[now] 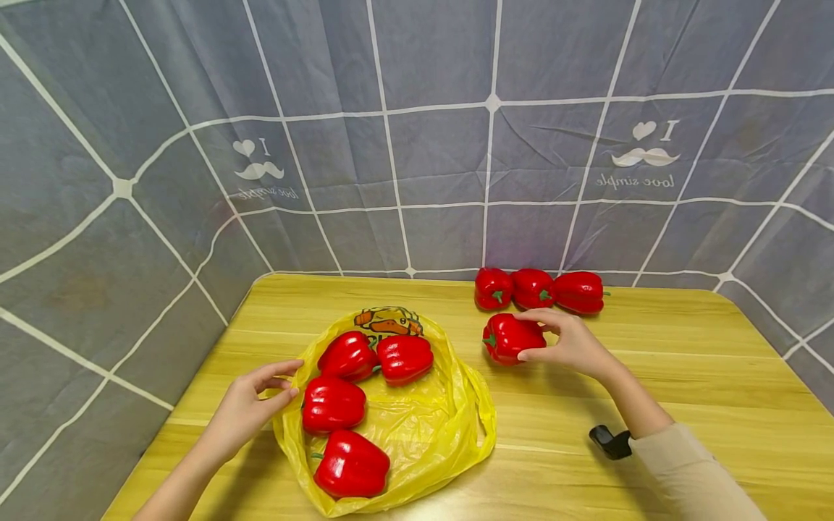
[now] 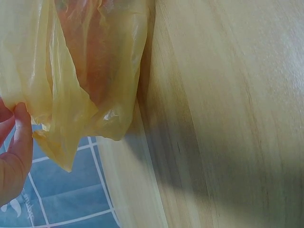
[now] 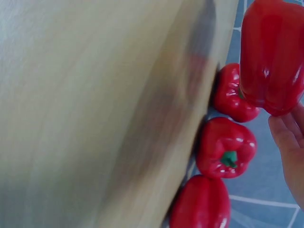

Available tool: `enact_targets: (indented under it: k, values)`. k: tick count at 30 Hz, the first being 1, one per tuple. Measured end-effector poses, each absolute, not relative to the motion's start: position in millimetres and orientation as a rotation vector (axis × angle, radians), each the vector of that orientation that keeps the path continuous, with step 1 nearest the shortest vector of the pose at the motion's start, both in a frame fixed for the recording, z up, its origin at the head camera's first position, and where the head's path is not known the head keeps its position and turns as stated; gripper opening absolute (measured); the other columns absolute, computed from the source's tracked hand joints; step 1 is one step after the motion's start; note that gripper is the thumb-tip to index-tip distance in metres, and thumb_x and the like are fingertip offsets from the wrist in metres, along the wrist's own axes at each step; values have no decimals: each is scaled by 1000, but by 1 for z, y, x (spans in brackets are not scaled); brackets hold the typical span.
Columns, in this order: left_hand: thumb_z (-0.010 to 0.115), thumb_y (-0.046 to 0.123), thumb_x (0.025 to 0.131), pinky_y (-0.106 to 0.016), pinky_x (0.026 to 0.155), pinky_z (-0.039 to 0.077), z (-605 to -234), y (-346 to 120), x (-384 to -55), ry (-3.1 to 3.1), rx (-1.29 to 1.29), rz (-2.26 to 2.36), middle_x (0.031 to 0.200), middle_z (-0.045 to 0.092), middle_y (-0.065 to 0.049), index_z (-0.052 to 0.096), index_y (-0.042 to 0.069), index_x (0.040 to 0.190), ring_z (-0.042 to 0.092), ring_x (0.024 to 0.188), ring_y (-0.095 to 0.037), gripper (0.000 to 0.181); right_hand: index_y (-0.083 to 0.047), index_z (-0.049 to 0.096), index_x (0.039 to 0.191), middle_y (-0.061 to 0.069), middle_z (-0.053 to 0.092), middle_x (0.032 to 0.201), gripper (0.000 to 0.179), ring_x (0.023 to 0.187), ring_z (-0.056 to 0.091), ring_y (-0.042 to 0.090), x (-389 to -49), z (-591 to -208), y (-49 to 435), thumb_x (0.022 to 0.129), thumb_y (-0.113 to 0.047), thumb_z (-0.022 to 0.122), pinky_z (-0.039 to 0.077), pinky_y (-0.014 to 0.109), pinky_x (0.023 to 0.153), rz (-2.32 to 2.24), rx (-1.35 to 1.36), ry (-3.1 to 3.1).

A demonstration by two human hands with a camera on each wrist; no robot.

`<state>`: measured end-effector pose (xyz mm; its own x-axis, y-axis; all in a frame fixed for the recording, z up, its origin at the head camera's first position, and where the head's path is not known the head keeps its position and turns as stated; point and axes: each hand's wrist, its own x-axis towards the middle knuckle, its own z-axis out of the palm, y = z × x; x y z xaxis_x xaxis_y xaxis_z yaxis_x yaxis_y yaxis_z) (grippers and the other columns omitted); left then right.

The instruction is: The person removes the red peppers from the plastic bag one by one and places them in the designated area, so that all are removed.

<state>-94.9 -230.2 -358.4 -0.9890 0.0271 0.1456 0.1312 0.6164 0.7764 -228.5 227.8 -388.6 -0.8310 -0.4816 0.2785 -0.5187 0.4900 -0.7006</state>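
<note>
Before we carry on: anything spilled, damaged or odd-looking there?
No visible spill or damage: four peppers lie in the yellow bag, and the right hand holds another pepper. One oddity: the "I love simple" lettering on the cloth behind reads backwards, perhaps because it hangs wrong side out.

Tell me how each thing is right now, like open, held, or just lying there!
Yellow bag: open, mouth spread wide.
Four bagged peppers: lying inside, uncovered from above.
Nearer loose pepper: held, stem pointing left in the head view.
Three back peppers: in a row, not held.
Left hand: holding the bag's edge.
Right hand: gripping the nearer loose pepper.
Grey cloth: hanging, creased.
</note>
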Motion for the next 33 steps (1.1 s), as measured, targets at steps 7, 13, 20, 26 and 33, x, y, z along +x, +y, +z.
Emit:
enact_targets:
  k: [7, 13, 20, 26, 33]
  values:
    - [67, 3, 84, -23, 67, 49, -359, -231, -95, -2718, -135, -1313, 109, 63, -16, 61, 1, 119, 57, 84, -3, 36, -5, 62, 119, 14, 60, 122, 58, 104, 54, 27, -238, -401, 226, 69, -24, 84, 49, 45, 83, 1219, 848, -2710]
    - [67, 3, 84, -23, 68, 49, -359, -231, -95, -2722, -125, -1324, 110, 62, -16, 61, 0, 120, 57, 84, -3, 37, -4, 62, 120, 16, 59, 122, 59, 106, 54, 30, -243, -408, 224, 69, -26, 83, 49, 46, 84, 1214, 816, -2735]
    - [67, 4, 84, -23, 68, 49, -359, -231, -95, -2722, -118, -1336, 110, 62, -16, 61, 1, 120, 57, 85, -3, 37, -5, 60, 122, 16, 58, 124, 60, 106, 54, 31, -249, -412, 221, 70, -27, 83, 49, 46, 84, 1243, 743, -2769]
    - [67, 3, 83, -23, 68, 49, -359, -231, -94, -2714, -119, -1339, 110, 62, -16, 61, 1, 119, 57, 85, -5, 37, -7, 60, 123, 15, 57, 123, 60, 106, 52, 31, -254, -415, 217, 71, -27, 82, 46, 47, 87, 1310, 660, -2767]
    - [67, 4, 84, -24, 67, 50, -358, -232, -94, -2715, -123, -1361, 111, 61, -16, 60, 1, 120, 58, 87, -8, 37, -5, 57, 125, 18, 54, 127, 60, 111, 50, 34, -259, -417, 212, 73, -22, 81, 44, 49, 90, 1394, 619, -2730]
